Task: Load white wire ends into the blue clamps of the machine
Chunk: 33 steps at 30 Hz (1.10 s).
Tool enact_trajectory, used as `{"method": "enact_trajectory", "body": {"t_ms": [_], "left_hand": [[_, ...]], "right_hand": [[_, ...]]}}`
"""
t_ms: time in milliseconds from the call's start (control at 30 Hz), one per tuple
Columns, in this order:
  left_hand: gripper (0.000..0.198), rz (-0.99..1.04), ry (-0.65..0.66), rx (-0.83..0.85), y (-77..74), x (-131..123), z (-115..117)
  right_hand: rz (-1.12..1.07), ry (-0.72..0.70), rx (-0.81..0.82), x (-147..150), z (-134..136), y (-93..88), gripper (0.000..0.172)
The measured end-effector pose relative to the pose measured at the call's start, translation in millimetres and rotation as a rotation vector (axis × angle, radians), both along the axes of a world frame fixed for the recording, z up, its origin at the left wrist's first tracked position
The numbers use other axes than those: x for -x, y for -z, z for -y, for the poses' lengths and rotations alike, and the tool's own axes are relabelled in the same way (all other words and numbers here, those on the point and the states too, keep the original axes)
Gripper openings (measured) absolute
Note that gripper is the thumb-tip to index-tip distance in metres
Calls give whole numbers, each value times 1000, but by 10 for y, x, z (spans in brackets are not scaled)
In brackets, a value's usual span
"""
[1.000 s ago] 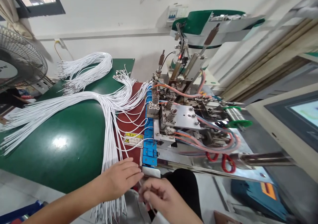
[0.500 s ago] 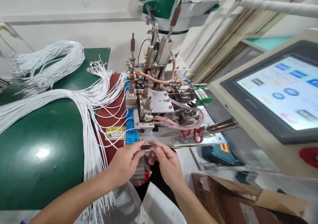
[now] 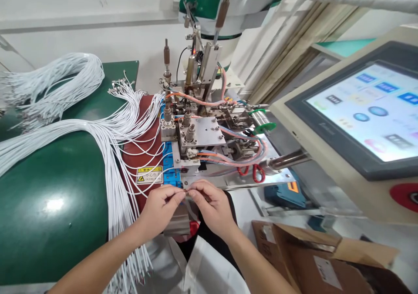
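My left hand [image 3: 161, 205] and right hand [image 3: 210, 205] meet fingertip to fingertip, both pinching a small piece [image 3: 187, 192], too tiny to name, lying crosswise between them. Blue clamp strip [image 3: 172, 174] just beyond, nearer my left.

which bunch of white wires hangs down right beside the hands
The long bunch draped over the green table, dropping off its front edge beside the left hand. The looped bunch lies far back on the table.
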<state>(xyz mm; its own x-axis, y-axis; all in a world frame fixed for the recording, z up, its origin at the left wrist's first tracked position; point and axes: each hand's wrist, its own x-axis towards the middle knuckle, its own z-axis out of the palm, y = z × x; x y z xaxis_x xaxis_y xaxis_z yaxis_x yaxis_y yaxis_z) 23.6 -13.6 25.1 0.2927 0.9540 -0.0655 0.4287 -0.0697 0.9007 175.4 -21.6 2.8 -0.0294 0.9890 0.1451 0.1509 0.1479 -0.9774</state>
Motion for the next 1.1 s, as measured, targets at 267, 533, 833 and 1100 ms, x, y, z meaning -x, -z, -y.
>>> {"method": "enact_trajectory", "body": {"t_ms": [267, 533, 833, 1100], "left_hand": [[16, 71, -122, 12, 80, 15, 9], [16, 125, -103, 109, 69, 30, -2], [14, 284, -250, 179, 177, -16, 68], [13, 269, -200, 245, 116, 18, 44]], "right_hand": [[48, 181, -57, 175, 67, 56, 9], [6, 168, -57, 186, 29, 28, 10], [-182, 257, -26, 380, 34, 103, 8], [232, -8, -218, 96, -112, -55, 9]]}}
